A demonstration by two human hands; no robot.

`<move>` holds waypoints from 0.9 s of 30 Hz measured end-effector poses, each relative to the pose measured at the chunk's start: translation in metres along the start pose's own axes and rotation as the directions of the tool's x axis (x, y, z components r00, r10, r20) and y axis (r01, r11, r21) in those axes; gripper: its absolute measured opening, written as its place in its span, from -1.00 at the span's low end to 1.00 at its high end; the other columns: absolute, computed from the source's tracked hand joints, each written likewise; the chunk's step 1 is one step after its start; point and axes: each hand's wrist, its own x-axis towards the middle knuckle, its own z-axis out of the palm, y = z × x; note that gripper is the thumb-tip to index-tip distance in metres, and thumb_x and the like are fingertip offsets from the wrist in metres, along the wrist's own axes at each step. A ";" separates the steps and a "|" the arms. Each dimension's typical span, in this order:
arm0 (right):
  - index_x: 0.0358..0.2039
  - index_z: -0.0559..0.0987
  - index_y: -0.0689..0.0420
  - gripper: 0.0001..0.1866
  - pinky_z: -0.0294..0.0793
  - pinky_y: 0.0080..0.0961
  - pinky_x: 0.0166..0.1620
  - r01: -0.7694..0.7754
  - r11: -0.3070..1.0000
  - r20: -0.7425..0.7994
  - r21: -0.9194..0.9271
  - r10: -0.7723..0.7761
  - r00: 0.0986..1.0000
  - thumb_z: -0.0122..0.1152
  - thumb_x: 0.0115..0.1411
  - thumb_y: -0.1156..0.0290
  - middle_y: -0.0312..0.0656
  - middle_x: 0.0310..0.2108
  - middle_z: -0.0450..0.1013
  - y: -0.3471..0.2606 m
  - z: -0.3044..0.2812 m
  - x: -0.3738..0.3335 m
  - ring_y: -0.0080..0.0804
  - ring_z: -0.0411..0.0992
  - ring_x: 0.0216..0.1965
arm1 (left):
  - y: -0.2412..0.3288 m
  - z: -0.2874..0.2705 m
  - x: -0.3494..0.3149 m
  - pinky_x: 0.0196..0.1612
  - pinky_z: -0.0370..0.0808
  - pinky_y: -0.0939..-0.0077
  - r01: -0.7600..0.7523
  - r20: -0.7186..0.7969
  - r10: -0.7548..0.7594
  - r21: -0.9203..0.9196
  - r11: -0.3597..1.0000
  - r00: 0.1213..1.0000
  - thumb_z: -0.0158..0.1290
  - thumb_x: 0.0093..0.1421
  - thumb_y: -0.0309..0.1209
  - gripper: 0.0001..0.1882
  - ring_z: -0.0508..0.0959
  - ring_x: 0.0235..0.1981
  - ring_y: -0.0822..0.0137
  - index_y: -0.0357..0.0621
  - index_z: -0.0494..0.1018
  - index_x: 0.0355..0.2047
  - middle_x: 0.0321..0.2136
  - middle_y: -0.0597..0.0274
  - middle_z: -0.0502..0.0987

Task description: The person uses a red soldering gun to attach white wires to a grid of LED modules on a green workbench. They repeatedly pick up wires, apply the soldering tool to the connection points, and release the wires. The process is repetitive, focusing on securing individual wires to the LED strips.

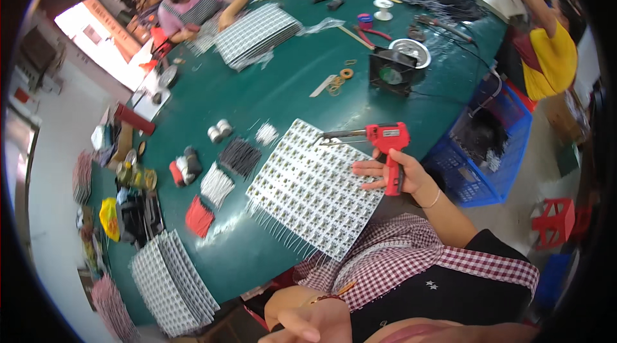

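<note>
My right hand (406, 174) holds a red soldering gun (388, 138) by its grip, with some fingers stretched out beneath it. The gun's long metal tip points left over a sheet of small white circuit boards (315, 189). That sheet lies tilted at the table's near edge, and a row of thin wires hangs from its lower left side. Low in the picture, close to the camera, is my left hand (312, 322); one bent finger shows, and the rest are cut off by the frame edge. I see nothing in it.
Wire bundles, white (217, 186), black (240, 156) and red (199, 216), lie left of the sheet. Stacked board sheets (173, 282) stand at lower left. A small black fan (391, 73) and a blue crate (491, 150) are at right. Two people work across the green table (270, 102).
</note>
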 end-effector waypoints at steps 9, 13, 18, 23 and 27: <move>-0.07 0.35 0.14 -0.64 0.24 0.27 0.11 -0.002 1.000 0.002 -0.019 0.002 1.000 0.01 0.28 0.14 0.38 0.16 0.14 -0.003 0.006 0.004 0.22 0.10 0.24 | 0.005 -0.011 -0.009 -0.21 0.36 0.31 -0.042 0.187 0.003 0.201 0.979 0.982 0.02 0.20 -0.24 -0.77 0.37 -0.17 0.52 0.15 0.46 -0.13 -0.10 0.66 0.38; -0.07 0.35 0.16 -0.63 0.20 0.34 0.10 -0.003 1.000 0.002 -0.012 0.003 1.000 0.02 0.28 0.14 0.43 0.17 0.09 -0.002 0.003 0.005 0.28 0.05 0.25 | 0.004 -0.006 -0.011 -0.15 0.33 0.25 -0.165 0.138 0.147 0.130 0.978 0.979 0.07 0.16 -0.27 -0.68 0.35 -0.11 0.48 0.13 0.40 -0.05 -0.04 0.65 0.34; -0.06 0.33 0.16 -0.61 0.11 0.41 0.13 0.017 1.000 0.050 0.024 -0.019 0.999 0.03 0.27 0.14 0.44 0.20 0.02 -0.003 -0.007 0.005 0.30 -0.03 0.28 | -0.039 -0.022 -0.043 0.02 0.30 -0.01 -0.305 0.307 0.274 0.056 0.951 0.911 0.17 0.01 -0.39 -0.64 0.47 -0.08 0.16 -0.02 0.44 -0.13 -0.07 0.23 0.46; -0.05 0.34 0.15 -0.59 0.12 0.40 0.13 0.008 1.000 0.046 0.016 -0.008 0.999 0.03 0.26 0.10 0.43 0.21 0.02 -0.006 -0.007 0.008 0.29 -0.03 0.28 | -0.055 -0.032 0.002 -0.10 0.30 0.17 0.144 0.772 -0.310 0.278 0.950 0.555 0.02 0.16 -0.28 -0.78 0.46 -0.18 0.23 -0.03 0.45 -0.20 -0.31 0.11 0.55; -0.08 0.34 0.10 -0.61 0.17 0.42 0.09 -0.042 0.998 0.049 -0.037 0.044 0.998 0.05 0.25 0.09 0.42 0.21 0.03 -0.003 -0.005 0.012 0.24 0.00 0.28 | -0.045 0.024 -0.006 -0.05 0.30 0.36 0.992 0.887 -0.447 -0.127 0.016 0.121 -0.08 0.24 -0.30 -0.69 0.39 -0.10 0.34 -0.23 0.32 -0.09 -0.08 0.10 0.37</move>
